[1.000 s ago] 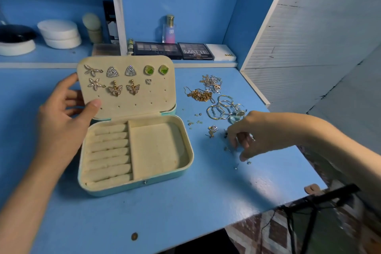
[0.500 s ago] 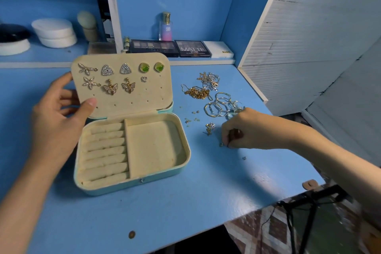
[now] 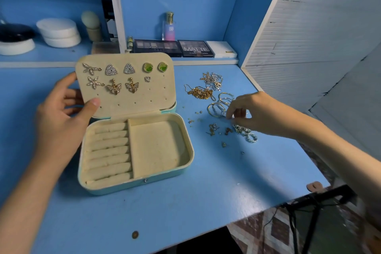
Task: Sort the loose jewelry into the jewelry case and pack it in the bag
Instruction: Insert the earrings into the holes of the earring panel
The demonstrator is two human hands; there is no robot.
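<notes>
The teal jewelry case (image 3: 186, 163) lies open on the blue table, its cream ring rolls and square compartment bare. My left hand (image 3: 61, 128) grips the raised lid (image 3: 132, 102), thumb on the inner face, fingers behind. Several earrings (image 3: 112, 86) are pinned in the lid. Loose jewelry lies to the right of the case: a gold chain (image 3: 200, 93), silver chains (image 3: 212, 79), hoops (image 3: 217, 106), silver rings (image 3: 248, 135) and small studs (image 3: 213, 128). My right hand (image 3: 255, 112) hovers over the hoops, fingertips pinched on something tiny that I cannot identify.
At the back a shelf holds eyeshadow palettes (image 3: 157, 47), a perfume bottle (image 3: 169, 27), white round containers (image 3: 58, 32) and a sponge on a stand (image 3: 91, 24). A white slatted panel (image 3: 309, 27) stands at right. The table's front-right edge (image 3: 288, 200) drops off beside a black stand (image 3: 317, 198).
My right hand has lifted from the small studs and moved back toward the hoops, uncovering the silver rings. My left hand still holds the lid.
</notes>
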